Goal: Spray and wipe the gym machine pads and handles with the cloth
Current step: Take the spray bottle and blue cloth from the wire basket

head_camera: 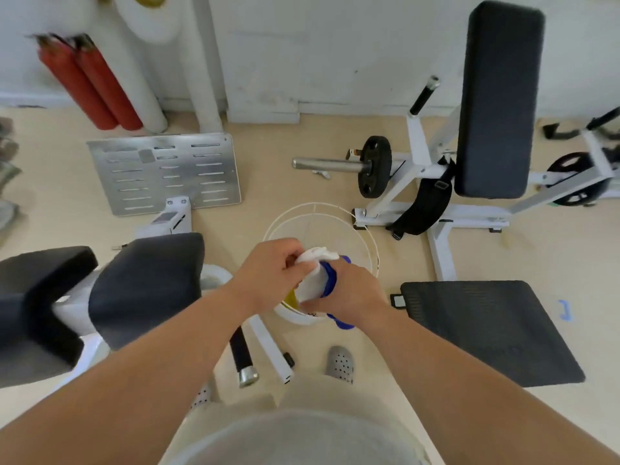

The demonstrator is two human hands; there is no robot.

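Pinching cloth (313, 263), left hand (268, 273); right hand (352, 293) seemingly grips sprayer (328, 280).

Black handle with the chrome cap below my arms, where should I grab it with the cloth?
Wrap the black grip mid-length, coming from above: it is a slim round bar, and a white frame bar sits close on its right.

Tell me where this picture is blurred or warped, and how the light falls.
Head view: red cylinders and the left pads are smeared by blur; the left hand, cloth and right hand on the spray bottle read sharper; wide-angle distortion leans the cylinders outward; light is soft and even, shadows faint.
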